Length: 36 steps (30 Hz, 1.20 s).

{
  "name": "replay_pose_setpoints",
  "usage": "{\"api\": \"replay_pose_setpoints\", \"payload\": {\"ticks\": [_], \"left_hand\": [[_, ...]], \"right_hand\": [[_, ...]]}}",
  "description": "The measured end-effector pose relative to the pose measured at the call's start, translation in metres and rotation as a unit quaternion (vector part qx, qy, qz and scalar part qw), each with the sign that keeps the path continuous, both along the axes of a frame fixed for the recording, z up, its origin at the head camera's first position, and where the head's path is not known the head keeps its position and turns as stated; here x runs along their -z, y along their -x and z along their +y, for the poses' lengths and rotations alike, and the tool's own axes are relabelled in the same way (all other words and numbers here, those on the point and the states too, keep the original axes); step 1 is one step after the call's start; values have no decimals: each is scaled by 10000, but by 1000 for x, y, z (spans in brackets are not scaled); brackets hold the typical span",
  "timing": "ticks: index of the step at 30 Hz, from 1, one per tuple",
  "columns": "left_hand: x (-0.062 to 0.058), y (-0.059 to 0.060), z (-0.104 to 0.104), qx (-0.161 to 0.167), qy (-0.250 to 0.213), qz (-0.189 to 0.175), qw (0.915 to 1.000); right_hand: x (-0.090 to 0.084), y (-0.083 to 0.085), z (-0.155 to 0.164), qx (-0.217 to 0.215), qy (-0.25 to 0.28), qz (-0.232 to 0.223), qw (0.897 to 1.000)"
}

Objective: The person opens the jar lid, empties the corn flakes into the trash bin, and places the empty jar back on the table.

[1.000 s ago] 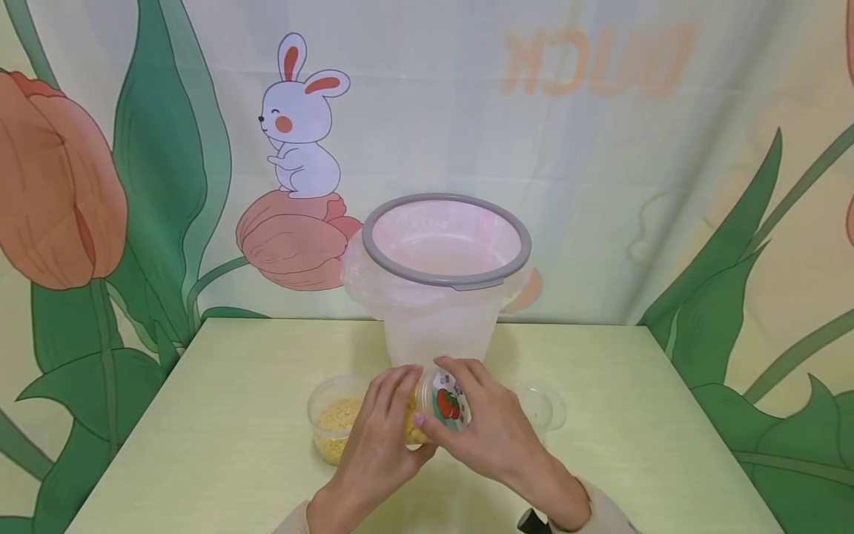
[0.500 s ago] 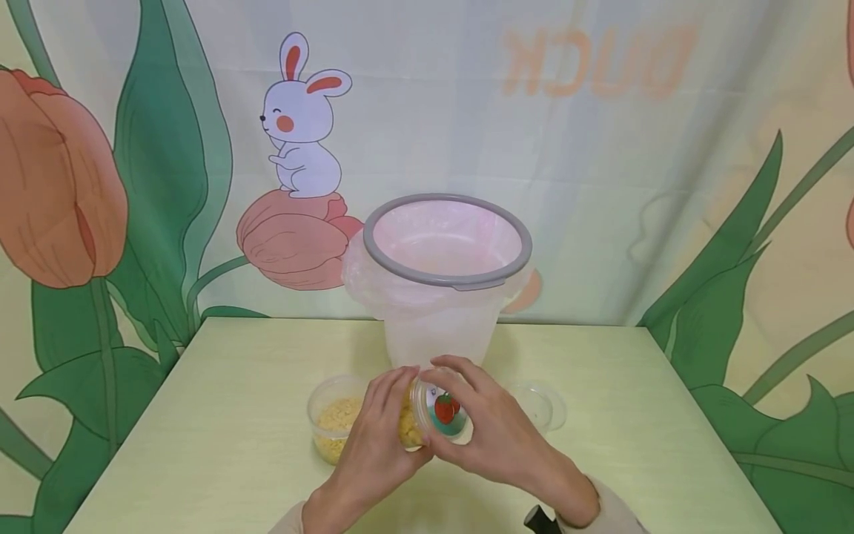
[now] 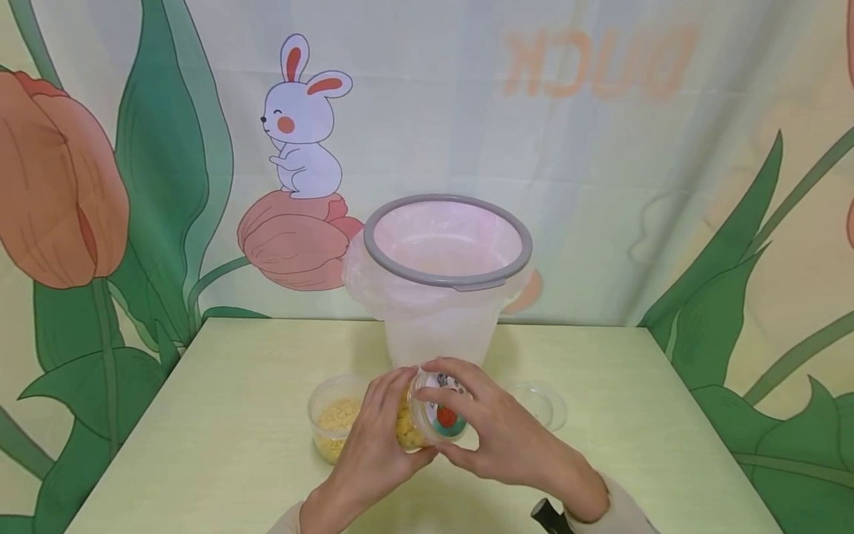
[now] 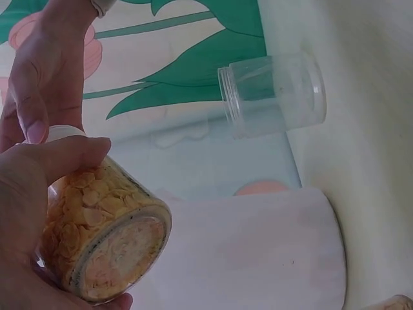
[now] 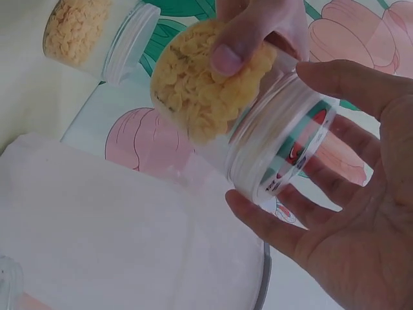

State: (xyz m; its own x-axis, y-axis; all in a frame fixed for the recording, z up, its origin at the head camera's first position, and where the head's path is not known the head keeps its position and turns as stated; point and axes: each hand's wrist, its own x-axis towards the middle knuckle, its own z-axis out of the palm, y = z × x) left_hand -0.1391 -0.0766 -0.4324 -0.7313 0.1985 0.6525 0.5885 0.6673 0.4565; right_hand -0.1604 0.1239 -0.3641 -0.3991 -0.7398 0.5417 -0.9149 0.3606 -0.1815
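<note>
My left hand (image 3: 376, 430) grips a clear jar (image 3: 410, 430) of yellow flakes, tilted on its side with its base toward the left. In the left wrist view the thumb lies across the jar's wall (image 4: 110, 200). My right hand (image 3: 507, 423) holds the lid (image 3: 445, 415) at the jar's mouth, thumb and fingertips spread around its edge. A tomato picture shows on the lid's top. In the right wrist view the lid (image 5: 284, 152) sits against the jar's neck, with the palm behind it.
A second jar (image 3: 333, 441) with similar flakes stands left of my hands, partly covered. A clear jar (image 4: 277, 93) with nothing visible inside stands to the right. Behind my hands is a white bin (image 3: 437, 334) with a grey rim and a liner. A printed cloth (image 3: 587, 193) hangs behind.
My right hand has shifted around the lid and a little rightward, its fingers spreading more. The tomato picture has turned. My left hand and the jar stay nearly where they were.
</note>
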Motion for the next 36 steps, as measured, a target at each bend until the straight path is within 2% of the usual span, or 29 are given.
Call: {"api": "replay_pose_setpoints", "payload": {"ticks": [5, 10, 16, 20, 28, 36], "left_hand": [[0, 0, 0, 93, -10, 109, 9999], [0, -1, -1, 80, -38, 67, 9999], [0, -1, -4, -12, -153, -38, 9999], [1, 0, -7, -81, -179, -94, 9998], [0, 1, -12, -273, -244, -476, 9982], [-1, 3, -19, -455, -272, -550, 9971]], "right_hand": [[-3, 1, 4, -313, -168, 104, 9993], [-6, 0, 10, -429, -378, 117, 9983], [-11, 1, 17, -430, -155, 176, 9988], [-11, 1, 21, -357, -29, 123, 9993], [-5, -1, 29, -25, -188, -27, 9998], [7, -2, 36, 203, -314, -307, 9988]]}}
